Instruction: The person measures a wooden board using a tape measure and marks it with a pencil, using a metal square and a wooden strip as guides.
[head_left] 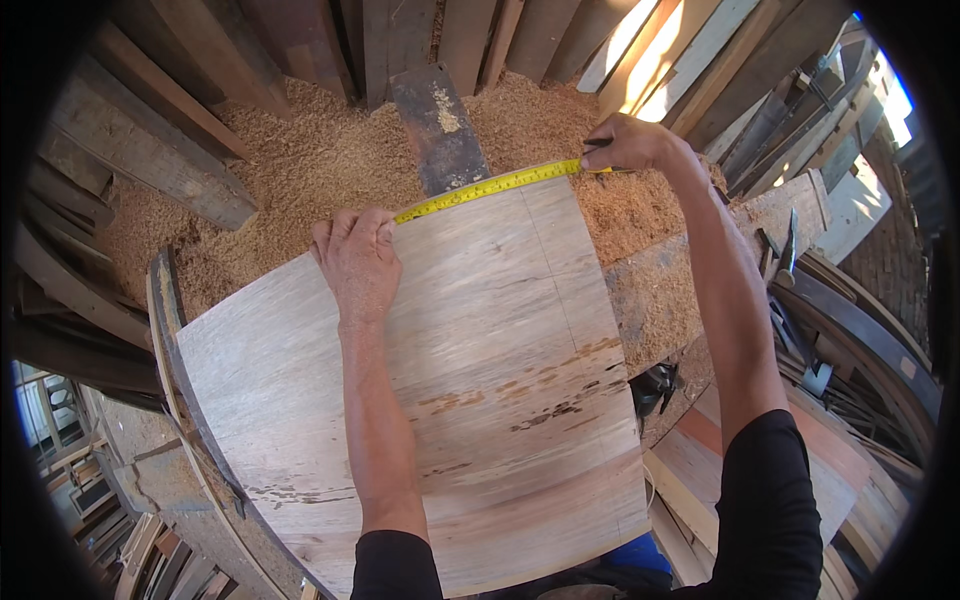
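A pale plywood sheet [500, 380] lies flat in front of me, with dark stains near its right side. A yellow tape measure [490, 186] is stretched along its far edge. My left hand [357, 255] presses the tape's left end down on the sheet's far left part. My right hand [628, 143] pinches the tape's other end at the sheet's far right corner, together with a thin dark stick that looks like a pencil.
Sawdust [320, 160] covers the surface beyond the sheet. A dark plank [438, 128] pokes out from under the far edge. Boards lean all around the back [420, 35]. A sawdust-covered beam [690, 260] and dark tools [785, 255] lie to the right.
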